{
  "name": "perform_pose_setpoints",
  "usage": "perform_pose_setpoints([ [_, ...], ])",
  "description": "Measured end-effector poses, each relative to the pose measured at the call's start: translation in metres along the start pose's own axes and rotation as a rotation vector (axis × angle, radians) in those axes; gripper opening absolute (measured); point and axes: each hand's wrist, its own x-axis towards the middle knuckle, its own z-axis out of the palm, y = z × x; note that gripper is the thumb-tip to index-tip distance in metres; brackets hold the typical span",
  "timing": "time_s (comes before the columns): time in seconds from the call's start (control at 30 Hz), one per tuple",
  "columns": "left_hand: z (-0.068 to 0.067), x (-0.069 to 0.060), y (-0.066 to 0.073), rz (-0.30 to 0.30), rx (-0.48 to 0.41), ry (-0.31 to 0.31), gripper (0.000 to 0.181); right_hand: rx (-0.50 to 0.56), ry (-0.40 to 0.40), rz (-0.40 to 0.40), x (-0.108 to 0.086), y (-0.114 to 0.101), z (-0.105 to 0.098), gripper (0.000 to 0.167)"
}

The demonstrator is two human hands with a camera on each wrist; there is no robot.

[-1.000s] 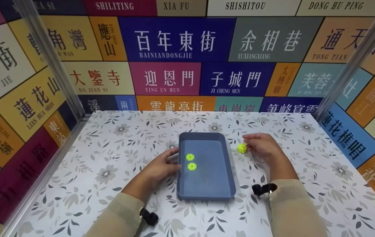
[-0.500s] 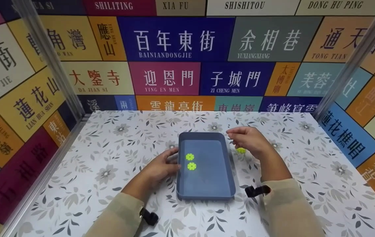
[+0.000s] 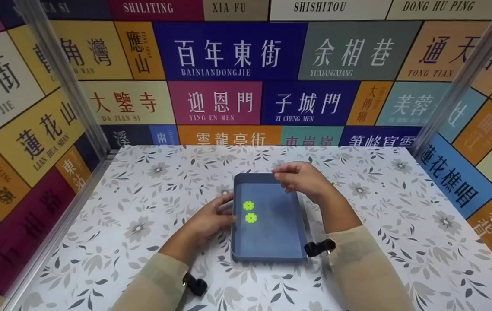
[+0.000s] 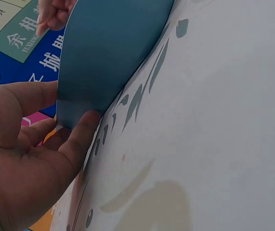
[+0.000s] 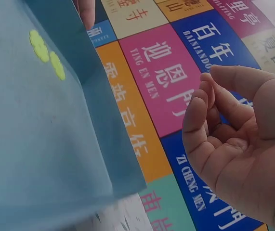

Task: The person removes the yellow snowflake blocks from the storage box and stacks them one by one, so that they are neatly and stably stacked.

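My left hand [image 3: 208,221] holds the near-left side of a blue-grey rectangular tray [image 3: 271,242]; in the left wrist view its thumb and fingers [image 4: 82,132] lie on either side of the tray's wall. Two bright yellow-green, flower-shaped discs [image 3: 248,206] lie flat inside, towards the tray's left. Over the tray's far right corner is my right hand [image 3: 304,179], thumb and forefinger meeting at the tips and the other fingers curled. The right wrist view shows nothing between the fingertips of this right hand [image 5: 238,139].
The tray stands on a table [image 3: 163,268] with a white leaf-and-flower print. Behind it rises a wall [image 3: 237,52] of coloured panels with Chinese lettering; similar panels flank both sides. Clear vertical strips [image 3: 68,86] mark the corners.
My right hand moves left from beside a small yellow-green heap to above the tray's far corner. The heap, seen earlier, is now hidden behind that hand. My left hand stays put.
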Motion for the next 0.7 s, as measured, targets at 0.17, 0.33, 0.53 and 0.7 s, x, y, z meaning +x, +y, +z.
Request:
perform_pose_setpoints([
  [0.17,0.0,-0.001,0.0,0.007,0.001,0.004,0.083,-0.057,-0.054,0.048,0.015,-0.006,0.017,0.03],
  [0.33,0.0,0.001,-0.001,0.022,-0.007,-0.009,0.083,-0.081,-0.101,0.099,0.029,-0.005,0.03,0.028],
  [0.53,-0.001,0.002,-0.003,0.039,-0.015,-0.015,0.083,-0.161,-0.142,0.098,0.044,0.007,0.044,0.031],
  [0.7,-0.001,0.002,-0.003,0.033,-0.014,-0.014,0.083,-0.238,-0.164,0.091,0.051,0.018,0.053,0.03],
])
